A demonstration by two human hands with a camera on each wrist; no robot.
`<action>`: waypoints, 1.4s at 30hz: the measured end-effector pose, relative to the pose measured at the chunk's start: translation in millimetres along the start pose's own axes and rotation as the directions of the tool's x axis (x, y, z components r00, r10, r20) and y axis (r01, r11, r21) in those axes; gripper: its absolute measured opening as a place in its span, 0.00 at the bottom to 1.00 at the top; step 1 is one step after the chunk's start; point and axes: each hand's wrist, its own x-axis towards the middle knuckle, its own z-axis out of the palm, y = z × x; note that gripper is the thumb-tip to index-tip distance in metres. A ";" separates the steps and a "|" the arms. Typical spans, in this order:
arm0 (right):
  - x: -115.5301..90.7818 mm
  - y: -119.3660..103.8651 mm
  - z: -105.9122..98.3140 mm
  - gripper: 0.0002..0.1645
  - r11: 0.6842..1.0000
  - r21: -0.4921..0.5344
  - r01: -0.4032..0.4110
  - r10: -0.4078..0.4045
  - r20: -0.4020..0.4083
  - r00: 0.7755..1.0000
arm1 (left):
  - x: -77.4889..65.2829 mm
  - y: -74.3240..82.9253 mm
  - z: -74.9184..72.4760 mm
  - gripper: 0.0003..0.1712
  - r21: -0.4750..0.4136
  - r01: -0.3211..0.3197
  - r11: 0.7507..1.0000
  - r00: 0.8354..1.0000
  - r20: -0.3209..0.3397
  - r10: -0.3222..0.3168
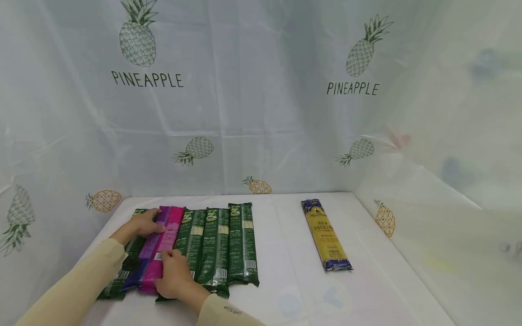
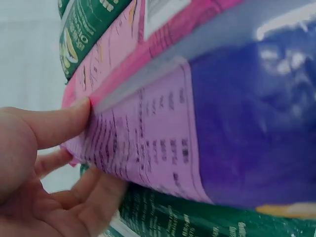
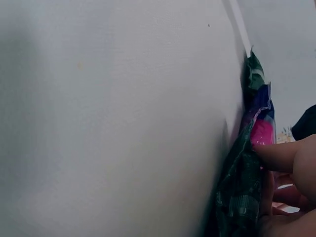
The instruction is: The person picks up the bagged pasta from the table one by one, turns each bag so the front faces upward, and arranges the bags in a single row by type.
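Observation:
A pink-and-purple pasta packet (image 1: 173, 224) lies lengthwise at the left of the table, purple on its left side and pink on its right. My left hand (image 1: 143, 223) grips its far left edge; in the left wrist view the thumb (image 2: 64, 121) is on the purple face and the other fingers go under the edge. With my right hand (image 1: 175, 277) I hold the near right edge, the thumb (image 3: 279, 155) against the pink wrapper. A green pasta packet (image 1: 114, 290) shows to its left, partly covered by it and my left arm. Three more green packets (image 1: 216, 244) lie to its right.
A yellow-and-blue spaghetti packet (image 1: 326, 235) lies apart, slightly slanted, on the right side of the white table (image 1: 281, 235). A pale curtain printed with pineapples (image 1: 261, 113) hangs behind the table and along its sides.

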 end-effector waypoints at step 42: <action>-20.9 80.8 -68.6 0.40 0.736 0.668 0.116 0.013 -0.185 0.983 | -12.5 111.7 -9.4 0.44 -0.572 -0.137 0.809 0.989 -0.126 0.079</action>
